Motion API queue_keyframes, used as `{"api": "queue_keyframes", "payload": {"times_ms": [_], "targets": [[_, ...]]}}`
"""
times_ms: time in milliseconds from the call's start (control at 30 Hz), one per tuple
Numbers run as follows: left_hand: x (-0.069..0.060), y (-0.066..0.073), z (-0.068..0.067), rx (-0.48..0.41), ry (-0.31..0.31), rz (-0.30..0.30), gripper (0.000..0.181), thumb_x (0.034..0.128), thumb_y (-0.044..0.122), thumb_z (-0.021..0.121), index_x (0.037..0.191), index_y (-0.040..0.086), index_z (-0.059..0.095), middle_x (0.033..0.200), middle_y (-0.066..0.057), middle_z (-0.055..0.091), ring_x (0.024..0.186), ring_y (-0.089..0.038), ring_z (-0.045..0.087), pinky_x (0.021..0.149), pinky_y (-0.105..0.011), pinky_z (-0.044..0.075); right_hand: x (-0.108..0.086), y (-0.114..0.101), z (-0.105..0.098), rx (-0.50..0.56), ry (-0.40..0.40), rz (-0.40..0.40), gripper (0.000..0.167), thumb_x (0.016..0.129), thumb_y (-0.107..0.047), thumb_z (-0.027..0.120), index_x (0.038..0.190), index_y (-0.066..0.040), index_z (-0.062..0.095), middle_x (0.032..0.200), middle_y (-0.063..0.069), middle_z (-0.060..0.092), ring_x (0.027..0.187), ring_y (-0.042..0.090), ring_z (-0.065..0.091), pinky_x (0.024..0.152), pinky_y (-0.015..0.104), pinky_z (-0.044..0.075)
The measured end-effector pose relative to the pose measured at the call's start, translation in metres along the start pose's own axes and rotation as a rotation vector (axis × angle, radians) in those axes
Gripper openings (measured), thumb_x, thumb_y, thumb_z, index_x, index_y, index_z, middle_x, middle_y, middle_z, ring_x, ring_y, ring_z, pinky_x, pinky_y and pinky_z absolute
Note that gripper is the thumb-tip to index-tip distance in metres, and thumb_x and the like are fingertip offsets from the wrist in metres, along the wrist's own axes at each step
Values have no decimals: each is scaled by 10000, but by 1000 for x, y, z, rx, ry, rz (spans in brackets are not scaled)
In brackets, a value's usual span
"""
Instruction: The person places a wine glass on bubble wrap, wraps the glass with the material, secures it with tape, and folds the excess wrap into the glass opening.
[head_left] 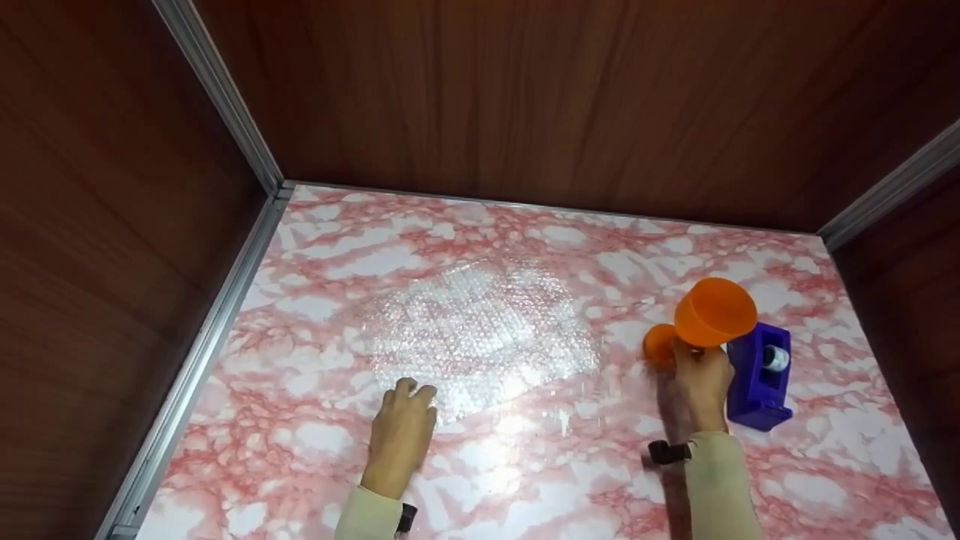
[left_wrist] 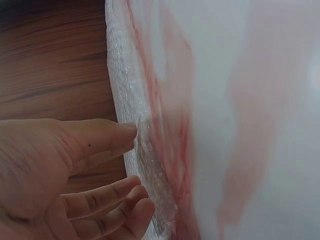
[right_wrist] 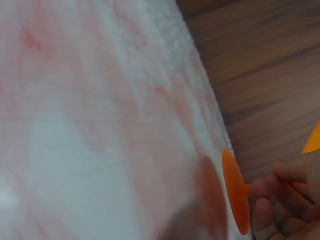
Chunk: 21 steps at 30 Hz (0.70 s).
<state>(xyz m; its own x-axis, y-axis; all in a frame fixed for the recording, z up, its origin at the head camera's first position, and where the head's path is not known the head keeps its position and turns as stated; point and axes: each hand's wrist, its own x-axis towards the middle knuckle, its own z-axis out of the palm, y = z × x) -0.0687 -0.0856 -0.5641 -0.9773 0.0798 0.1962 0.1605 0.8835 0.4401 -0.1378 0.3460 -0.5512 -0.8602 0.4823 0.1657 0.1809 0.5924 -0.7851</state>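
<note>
An orange plastic goblet is held by its stem in my right hand, its wide cup above the fingers. In the right wrist view its round foot shows beside the curled fingers, a little above the table. A sheet of clear bubble wrap lies flat at the table's middle. My left hand is at the sheet's near left edge, fingers loosely bent and thumb apart from them. The left wrist view shows nothing gripped between them; whether the fingertips touch the bubble wrap I cannot tell.
A purple tape dispenser with a roll of tape stands just right of my right hand. The table has a pink and white marbled top. Brown wood panels with metal edging enclose its back and sides.
</note>
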Motion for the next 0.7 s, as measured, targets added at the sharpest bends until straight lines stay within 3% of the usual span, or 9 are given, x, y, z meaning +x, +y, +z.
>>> {"api": "queue_keyframes", "payload": {"times_ms": [367,700], "targets": [[1,-2,-1,1,-22,11,234,827,60,801,1050,86,734,1156,-201,608,902,-372,613,608,-422,570,-15,-21,-20,-38,66,-187,246,917,-166,718,957,72,668,863,303,659,843,489,608,798,594,446],[4,-2,-1,15,-35,46,227,822,57,796,1037,85,729,1139,-200,615,893,-380,616,590,-430,561,-32,-29,-30,-43,66,-234,195,911,-118,706,934,62,634,799,233,637,748,396,571,704,502,440]]}}
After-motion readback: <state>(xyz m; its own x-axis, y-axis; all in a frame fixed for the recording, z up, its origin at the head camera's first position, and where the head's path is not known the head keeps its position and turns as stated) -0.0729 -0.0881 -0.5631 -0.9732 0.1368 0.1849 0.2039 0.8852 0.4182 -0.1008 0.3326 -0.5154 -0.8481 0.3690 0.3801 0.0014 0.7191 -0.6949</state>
